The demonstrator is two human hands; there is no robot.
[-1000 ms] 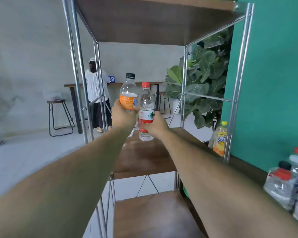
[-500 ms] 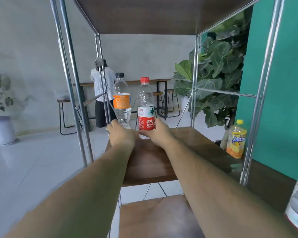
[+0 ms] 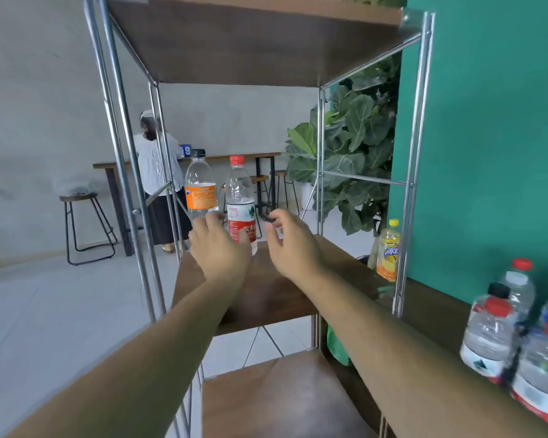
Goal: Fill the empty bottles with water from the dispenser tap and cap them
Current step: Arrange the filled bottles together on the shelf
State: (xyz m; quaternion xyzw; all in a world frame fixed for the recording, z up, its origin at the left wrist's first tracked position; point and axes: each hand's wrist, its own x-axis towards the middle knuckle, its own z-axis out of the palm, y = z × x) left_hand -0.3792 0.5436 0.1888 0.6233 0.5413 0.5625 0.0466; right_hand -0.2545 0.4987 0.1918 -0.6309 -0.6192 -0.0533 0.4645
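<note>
From the head view, the orange-labelled bottle point(image 3: 201, 188) and the red-labelled bottle point(image 3: 240, 197), both capped, stood side by side at the far end of the wooden shelf point(image 3: 268, 298). The left hand point(image 3: 218, 249) was just in front of them and the right hand point(image 3: 293, 245) just to their right, both with fingers loosely spread and gripping nothing.

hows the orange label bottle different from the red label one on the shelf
The orange-label bottle has a black cap; the red-label bottle has a red cap. The orange-label bottle's label is orange; the red-label bottle's is white above red. The orange-label bottle stands left of the red-label bottle. Both are clear plastic, capped and upright on the wooden shelf.
</note>
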